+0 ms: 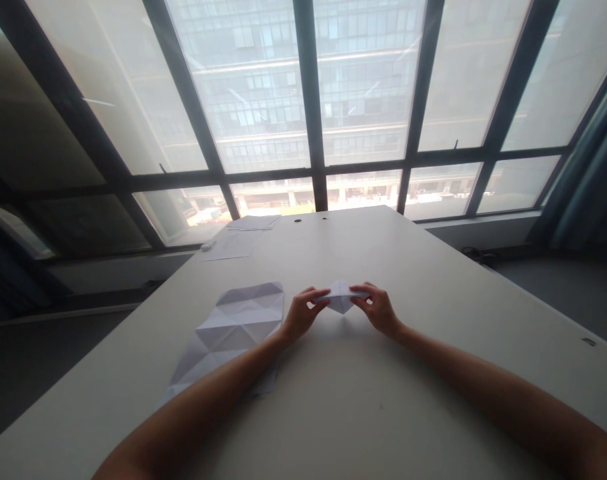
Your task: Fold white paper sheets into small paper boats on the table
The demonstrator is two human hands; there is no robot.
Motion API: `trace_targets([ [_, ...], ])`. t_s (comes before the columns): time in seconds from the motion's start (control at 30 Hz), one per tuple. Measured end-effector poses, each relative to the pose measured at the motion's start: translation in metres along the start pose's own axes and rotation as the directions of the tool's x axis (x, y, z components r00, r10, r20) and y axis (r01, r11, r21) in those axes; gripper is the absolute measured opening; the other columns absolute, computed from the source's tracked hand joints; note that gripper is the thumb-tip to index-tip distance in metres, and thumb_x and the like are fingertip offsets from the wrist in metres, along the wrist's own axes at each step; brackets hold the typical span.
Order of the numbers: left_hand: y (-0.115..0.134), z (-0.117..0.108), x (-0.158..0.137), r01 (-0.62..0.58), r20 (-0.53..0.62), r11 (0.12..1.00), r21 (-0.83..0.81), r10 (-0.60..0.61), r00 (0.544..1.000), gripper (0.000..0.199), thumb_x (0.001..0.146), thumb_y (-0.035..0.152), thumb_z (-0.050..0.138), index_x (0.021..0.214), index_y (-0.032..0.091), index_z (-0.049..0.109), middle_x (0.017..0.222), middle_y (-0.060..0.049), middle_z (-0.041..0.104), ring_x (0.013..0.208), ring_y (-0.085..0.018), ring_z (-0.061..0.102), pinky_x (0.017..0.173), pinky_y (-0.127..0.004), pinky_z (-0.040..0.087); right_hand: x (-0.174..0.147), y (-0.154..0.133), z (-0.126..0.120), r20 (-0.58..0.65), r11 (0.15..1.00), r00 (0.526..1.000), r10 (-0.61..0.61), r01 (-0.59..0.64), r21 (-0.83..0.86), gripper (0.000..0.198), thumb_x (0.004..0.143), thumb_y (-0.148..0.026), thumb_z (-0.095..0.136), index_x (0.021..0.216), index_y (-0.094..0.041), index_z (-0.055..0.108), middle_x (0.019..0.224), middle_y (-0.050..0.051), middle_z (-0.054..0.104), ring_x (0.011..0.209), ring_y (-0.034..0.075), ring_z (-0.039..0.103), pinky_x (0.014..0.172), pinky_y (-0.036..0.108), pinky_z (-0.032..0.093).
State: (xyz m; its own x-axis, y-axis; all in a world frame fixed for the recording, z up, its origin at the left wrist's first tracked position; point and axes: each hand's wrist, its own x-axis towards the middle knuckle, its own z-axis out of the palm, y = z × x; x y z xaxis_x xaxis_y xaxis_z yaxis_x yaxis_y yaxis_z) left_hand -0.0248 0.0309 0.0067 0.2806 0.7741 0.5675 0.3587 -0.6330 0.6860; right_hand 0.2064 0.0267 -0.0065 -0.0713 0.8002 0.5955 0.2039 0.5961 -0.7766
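Observation:
A small piece of folded white paper (340, 303) is held between my two hands, a little above the table. Its middle part points down toward me, and a creased flap stands up behind. My left hand (303, 311) pinches its left end between thumb and fingers. On the right end, my right hand (378, 308) has the same kind of pinch. Beside my left forearm lies a large creased sheet of paper (243, 313), marked with zigzag folds. My forearm covers part of that sheet.
The white table (433, 300) stretches away toward tall windows (263, 87). Flat paper sheets (228, 248) lie at its far left, with a small white object (207, 246) beside them. A dark round hole (297, 221) is near the far edge. Blue curtains (583, 173) hang at right.

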Motion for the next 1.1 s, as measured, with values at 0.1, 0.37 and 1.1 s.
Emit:
trace_targets([
  [0.1, 0.001, -0.001, 0.0, -0.028, -0.004, 0.999, 0.031, 0.028, 1.0, 0.025, 0.089, 0.033, 0.066, 0.11, 0.022, 0.072, 0.082, -0.003, 0.06, 0.073, -0.014, 0.054, 0.068, -0.026, 0.045, 0.001, 0.001, 0.0, -0.006, 1.0, 1.0, -0.017, 0.017, 0.027, 0.021, 0.082, -0.036, 0.071, 0.098, -0.022, 0.075, 0.084, 0.004, 0.061, 0.073, 0.016, 0.057, 0.062, 0.028, 0.046],
  [0.37, 0.002, 0.0, 0.001, -0.088, -0.089, 0.99, 0.112, 0.098, 0.991, 0.018, 0.086, 0.036, 0.068, 0.094, 0.021, 0.076, 0.081, -0.003, 0.057, 0.076, -0.016, 0.054, 0.07, -0.028, 0.046, 0.002, -0.002, 0.001, -0.075, 0.996, 0.995, -0.061, 0.066, 0.061, 0.016, 0.08, -0.038, 0.073, 0.082, -0.023, 0.076, 0.089, 0.005, 0.061, 0.086, 0.02, 0.059, 0.073, 0.033, 0.05],
  [1.1, 0.023, 0.002, -0.011, 0.016, 0.264, 0.995, 0.094, -0.041, 0.964, 0.031, 0.087, 0.041, 0.063, 0.085, 0.014, 0.078, 0.067, -0.002, 0.071, 0.059, -0.013, 0.056, 0.061, -0.023, 0.043, -0.01, -0.02, 0.013, 0.171, 0.928, 0.958, 0.229, -0.268, 0.26, 0.037, 0.073, -0.051, 0.074, 0.069, -0.015, 0.071, 0.061, 0.003, 0.066, 0.055, 0.014, 0.054, 0.053, 0.026, 0.042],
])
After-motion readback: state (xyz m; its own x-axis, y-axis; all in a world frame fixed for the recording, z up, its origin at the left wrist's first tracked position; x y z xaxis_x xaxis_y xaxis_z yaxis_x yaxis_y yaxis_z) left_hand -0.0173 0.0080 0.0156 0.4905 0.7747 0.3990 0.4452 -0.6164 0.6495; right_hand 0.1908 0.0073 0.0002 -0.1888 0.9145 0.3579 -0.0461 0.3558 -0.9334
